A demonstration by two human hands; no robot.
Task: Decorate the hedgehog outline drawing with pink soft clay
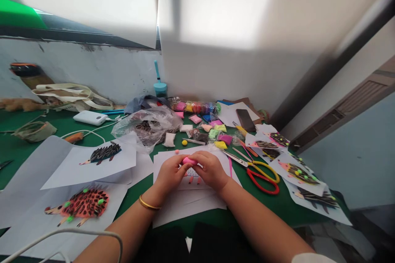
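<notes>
Both my left hand (173, 171) and my right hand (210, 169) are closed around a lump of pink modelling clay (189, 160), thumbs and fingertips pressing it from either side. Beneath them lies a sheet of white paper (166, 158) bearing a partly hidden drawing (193, 178) with blue scalloped marks and pinkish legs. A small pink clay ball (177, 152) rests near the sheet's top edge, just beyond my left hand. Farther back sits a yellow clay ball (184, 142). Scissors (256, 168) with red and yellow handles lie right of my right hand.
Clay packets (220, 144) in several colours are scattered behind the paper, beside a plastic bag (148, 125) of dark seeds. Hedgehog pictures (77, 205) lie on the left, more pictures (299, 172) on the right. A phone (245, 120), power bank (90, 117) and white cable (77, 231) are around.
</notes>
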